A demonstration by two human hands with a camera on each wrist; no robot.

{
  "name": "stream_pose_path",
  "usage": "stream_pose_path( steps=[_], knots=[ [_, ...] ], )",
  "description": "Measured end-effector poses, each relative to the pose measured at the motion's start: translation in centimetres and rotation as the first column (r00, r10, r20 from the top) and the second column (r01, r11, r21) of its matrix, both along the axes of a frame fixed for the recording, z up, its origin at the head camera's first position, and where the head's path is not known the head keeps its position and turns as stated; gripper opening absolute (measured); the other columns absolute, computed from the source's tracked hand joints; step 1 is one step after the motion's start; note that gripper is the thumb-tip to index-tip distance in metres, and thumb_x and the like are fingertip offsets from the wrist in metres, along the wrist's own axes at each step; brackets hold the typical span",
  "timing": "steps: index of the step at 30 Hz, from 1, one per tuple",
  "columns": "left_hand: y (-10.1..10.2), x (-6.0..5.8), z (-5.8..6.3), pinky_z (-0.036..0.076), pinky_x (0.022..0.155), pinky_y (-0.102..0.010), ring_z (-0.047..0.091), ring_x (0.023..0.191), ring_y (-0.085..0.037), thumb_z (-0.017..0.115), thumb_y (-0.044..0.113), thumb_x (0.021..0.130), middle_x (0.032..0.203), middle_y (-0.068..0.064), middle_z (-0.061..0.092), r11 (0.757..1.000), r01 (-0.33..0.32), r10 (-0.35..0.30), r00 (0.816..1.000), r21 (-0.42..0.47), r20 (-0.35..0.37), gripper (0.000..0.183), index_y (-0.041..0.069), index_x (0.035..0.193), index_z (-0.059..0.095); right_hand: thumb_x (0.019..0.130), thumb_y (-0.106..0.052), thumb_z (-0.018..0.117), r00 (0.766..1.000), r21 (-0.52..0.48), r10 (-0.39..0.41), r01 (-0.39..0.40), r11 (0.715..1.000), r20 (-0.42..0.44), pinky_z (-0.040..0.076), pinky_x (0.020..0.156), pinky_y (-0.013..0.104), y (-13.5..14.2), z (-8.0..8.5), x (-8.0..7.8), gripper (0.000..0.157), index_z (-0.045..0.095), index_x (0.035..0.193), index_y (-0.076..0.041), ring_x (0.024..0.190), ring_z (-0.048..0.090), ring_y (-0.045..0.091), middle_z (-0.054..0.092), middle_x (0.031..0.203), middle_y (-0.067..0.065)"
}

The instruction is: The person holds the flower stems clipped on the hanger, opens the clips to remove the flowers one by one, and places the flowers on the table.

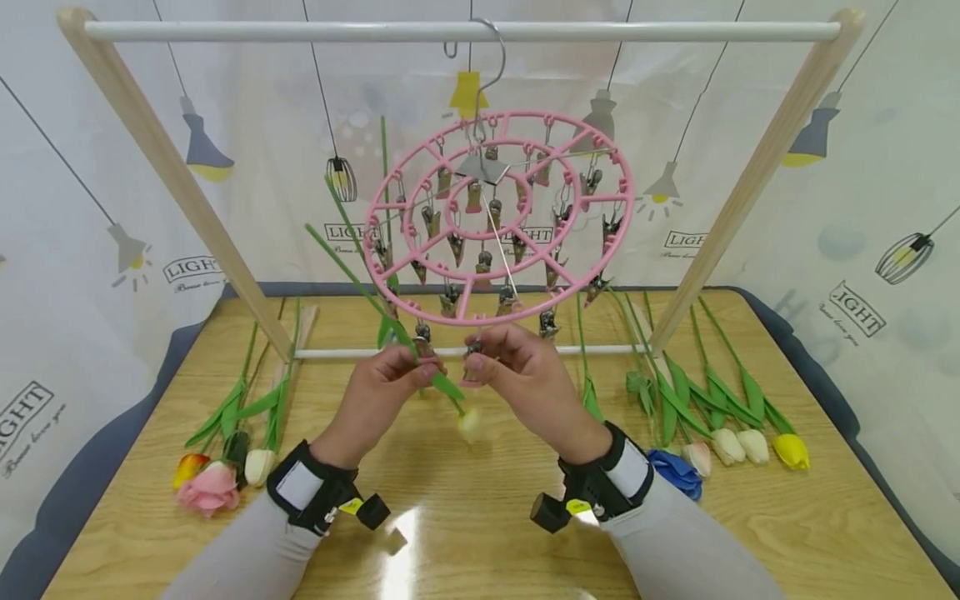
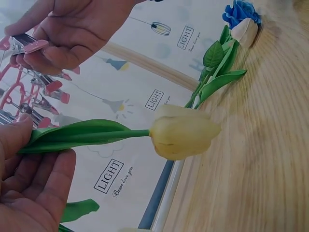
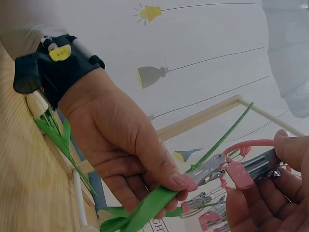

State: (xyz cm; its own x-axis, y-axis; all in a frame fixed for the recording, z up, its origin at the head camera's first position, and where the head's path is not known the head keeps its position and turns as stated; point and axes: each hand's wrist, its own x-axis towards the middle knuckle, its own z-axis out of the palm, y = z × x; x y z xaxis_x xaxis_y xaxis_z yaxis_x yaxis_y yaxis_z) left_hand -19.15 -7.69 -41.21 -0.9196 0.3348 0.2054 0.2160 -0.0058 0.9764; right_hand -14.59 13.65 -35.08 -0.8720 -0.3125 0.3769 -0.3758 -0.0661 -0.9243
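Note:
My left hand (image 1: pixel 382 392) pinches the stem of a cream-white tulip (image 2: pixel 183 133), together with the pink-padded end of a metal clip (image 3: pixel 208 168). The tulip's bloom points down toward me, and its leaf lies across the fingers. Close beside it, my right hand (image 1: pixel 525 379) pinches another pink-tipped clip (image 3: pixel 239 175) between thumb and fingers. Both clips are at the near rim of a round pink hanger (image 1: pixel 602 199), with many more clips dangling from its rings. Behind the hanger's left side rise several green stems (image 1: pixel 341 258).
The hanger hooks over the white bar (image 1: pixel 300 32) of a wooden-legged rack. Left on the table (image 1: pixel 480 517) lie a pink rose (image 1: pixel 210 490), an orange tulip (image 1: pixel 190 471) and a white one. To the right are a blue rose (image 1: pixel 675 472), pale tulips (image 1: pixel 727 447) and a yellow tulip (image 1: pixel 791 451).

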Motion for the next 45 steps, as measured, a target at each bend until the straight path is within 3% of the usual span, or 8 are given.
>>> stream_pose_path(
  steps=[6,13,18,21,26,28,34,45],
  knots=[
    [0.0,0.6,0.2,0.054,0.08,-0.033,0.06,0.098,-0.023,0.063,0.026,0.088,0.105,-0.01,0.067,1.0,-0.024,0.024,0.999,-0.018,-0.027,0.02,0.006,0.089,0.062,0.09,-0.005,0.059,0.988,0.126,-0.11,0.123,0.984,-0.106,0.057,0.075,0.037,0.0,1.8,1.2,0.022,0.056,0.11,0.004,0.081,0.062,0.025,0.059,0.096,0.02],
    [0.1,1.6,1.3,0.053,0.079,-0.038,0.06,0.095,-0.023,0.063,0.024,0.089,0.102,-0.009,0.069,0.999,-0.028,0.025,0.997,-0.043,-0.067,0.018,0.007,0.089,0.063,0.088,-0.016,0.063,0.911,0.273,-0.198,0.307,0.912,-0.362,0.056,0.073,0.032,0.6,1.2,0.5,0.028,0.059,0.114,-0.005,0.085,0.059,0.013,0.063,0.096,0.01],
    [0.2,1.8,1.0,0.054,0.079,-0.036,0.061,0.096,-0.023,0.063,0.026,0.088,0.104,-0.01,0.068,0.999,-0.007,0.003,0.995,-0.033,-0.102,0.018,0.009,0.09,0.064,0.09,-0.029,0.062,0.894,0.355,-0.204,0.356,0.864,-0.399,0.056,0.071,0.027,1.5,1.5,0.5,0.032,0.056,0.118,-0.014,0.082,0.057,0.006,0.061,0.092,-0.002],
    [0.4,2.0,0.9,0.054,0.081,-0.033,0.06,0.098,-0.023,0.063,0.027,0.088,0.107,-0.013,0.067,1.0,0.015,-0.017,0.995,-0.018,-0.099,0.018,0.009,0.092,0.064,0.09,-0.033,0.061,0.872,0.458,-0.211,0.422,0.782,-0.441,0.055,0.067,0.026,2.2,2.5,1.3,0.034,0.056,0.119,-0.016,0.079,0.056,0.005,0.059,0.09,-0.004],
    [0.6,2.5,1.1,0.054,0.085,-0.033,0.06,0.1,-0.023,0.063,0.024,0.089,0.109,-0.014,0.066,0.999,0.041,-0.041,0.995,-0.005,-0.092,0.015,0.009,0.092,0.064,0.09,-0.038,0.06,0.778,0.551,-0.236,0.592,0.588,-0.583,0.053,0.059,0.027,3.2,3.9,2.7,0.034,0.058,0.114,-0.014,0.073,0.053,0.005,0.057,0.086,-0.003],
    [0.8,2.7,1.3,0.054,0.086,-0.034,0.06,0.1,-0.023,0.063,0.023,0.089,0.109,-0.015,0.065,0.999,0.048,-0.049,0.993,-0.01,-0.11,0.013,0.01,0.092,0.064,0.089,-0.038,0.061,0.771,0.536,-0.221,0.589,0.605,-0.598,0.053,0.059,0.026,3.2,4.2,3.1,0.034,0.06,0.111,-0.012,0.073,0.053,0.004,0.058,0.085,-0.004],
    [1.2,2.9,1.3,0.056,0.08,-0.039,0.061,0.096,-0.022,0.062,0.02,0.089,0.105,-0.012,0.066,0.998,0.054,-0.058,0.983,-0.031,-0.174,0.01,0.013,0.096,0.066,0.09,-0.035,0.061,0.805,0.497,-0.077,0.434,0.751,-0.588,0.054,0.071,0.025,1.7,3.6,3.8,0.036,0.059,0.117,-0.011,0.087,0.055,0.004,0.063,0.099,-0.002],
    [1.9,3.7,1.3,0.053,0.066,-0.03,0.059,0.076,-0.023,0.063,0.03,0.089,0.089,-0.006,0.067,0.996,0.042,-0.054,0.987,-0.081,-0.154,0.014,0.018,0.096,0.067,0.09,-0.039,0.059,0.872,0.481,-0.123,0.373,0.794,-0.474,0.051,0.088,0.031,-0.4,1.1,2.2,0.049,0.052,0.129,-0.012,0.106,0.052,0.007,0.06,0.122,0.003]
  ],
)
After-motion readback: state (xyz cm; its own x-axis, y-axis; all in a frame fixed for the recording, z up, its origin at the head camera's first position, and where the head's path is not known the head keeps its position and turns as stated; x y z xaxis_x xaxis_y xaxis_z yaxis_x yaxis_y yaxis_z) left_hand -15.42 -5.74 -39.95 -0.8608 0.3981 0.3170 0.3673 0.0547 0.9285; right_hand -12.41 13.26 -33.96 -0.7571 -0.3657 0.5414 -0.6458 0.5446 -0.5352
